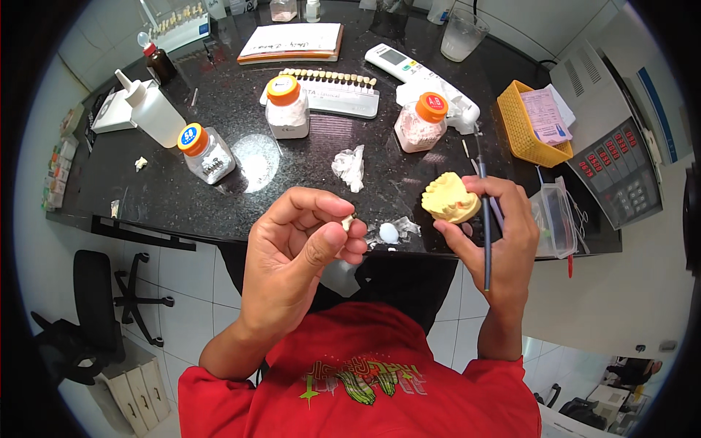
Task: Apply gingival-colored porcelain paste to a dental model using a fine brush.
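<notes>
Between the thumb and fingers of my left hand (296, 263) is a small ivory piece (347, 220), too small to make out fully. My right hand (504, 241) grips a yellow dental cast (447, 198), with a long dark slim tool (484, 233) held upright beside it. Between my hands, near the counter's front edge, a pale bluish-white lump (388, 233) lies on crumpled clear wrap. A crumpled white tissue (348, 166) lies farther back.
The dark speckled counter (204, 226) holds orange-lidded jars (288, 120), a tooth shade guide (343, 102), squeeze bottle (153, 117), remote (401, 69), notebook (288, 40) and yellow basket (515, 146). A machine (606, 175) stands right; a black chair (95, 306) is below left.
</notes>
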The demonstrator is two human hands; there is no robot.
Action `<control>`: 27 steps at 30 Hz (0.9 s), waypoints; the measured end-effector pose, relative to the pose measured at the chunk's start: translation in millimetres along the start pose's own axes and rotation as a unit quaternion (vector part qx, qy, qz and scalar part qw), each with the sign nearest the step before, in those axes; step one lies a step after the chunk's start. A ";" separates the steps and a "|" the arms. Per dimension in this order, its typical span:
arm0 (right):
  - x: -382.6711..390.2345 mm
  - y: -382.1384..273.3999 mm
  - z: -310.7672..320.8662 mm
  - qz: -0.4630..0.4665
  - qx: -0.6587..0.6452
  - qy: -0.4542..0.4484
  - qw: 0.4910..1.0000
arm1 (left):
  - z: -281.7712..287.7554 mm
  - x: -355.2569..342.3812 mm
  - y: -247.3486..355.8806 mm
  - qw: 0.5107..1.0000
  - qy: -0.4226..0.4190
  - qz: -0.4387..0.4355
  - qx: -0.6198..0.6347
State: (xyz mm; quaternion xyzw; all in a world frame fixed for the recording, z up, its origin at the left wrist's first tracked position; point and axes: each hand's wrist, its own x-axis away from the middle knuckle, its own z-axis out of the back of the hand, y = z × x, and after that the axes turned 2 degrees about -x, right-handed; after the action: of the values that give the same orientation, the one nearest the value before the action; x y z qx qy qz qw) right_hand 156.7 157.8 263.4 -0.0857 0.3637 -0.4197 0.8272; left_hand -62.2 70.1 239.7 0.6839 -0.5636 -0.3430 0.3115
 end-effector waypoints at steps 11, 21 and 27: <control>1.2 4.0 0.1 -0.023 -0.027 -0.032 0.999 | 0.8 3.9 -1.2 1.000 0.013 0.000 0.000; -8.4 9.8 -5.7 0.110 0.024 -0.051 0.992 | -10.0 12.9 -13.2 0.997 0.050 -0.006 -0.067; 14.2 16.2 25.2 0.011 -0.244 0.087 0.966 | -24.4 20.8 -26.3 0.998 0.031 0.006 -0.063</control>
State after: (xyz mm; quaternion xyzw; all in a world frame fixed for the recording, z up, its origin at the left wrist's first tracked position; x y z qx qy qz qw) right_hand 189.4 153.1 266.8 -0.2439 0.5267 -0.3151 0.7509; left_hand -24.9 55.0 229.8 0.6699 -0.5350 -0.3544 0.3735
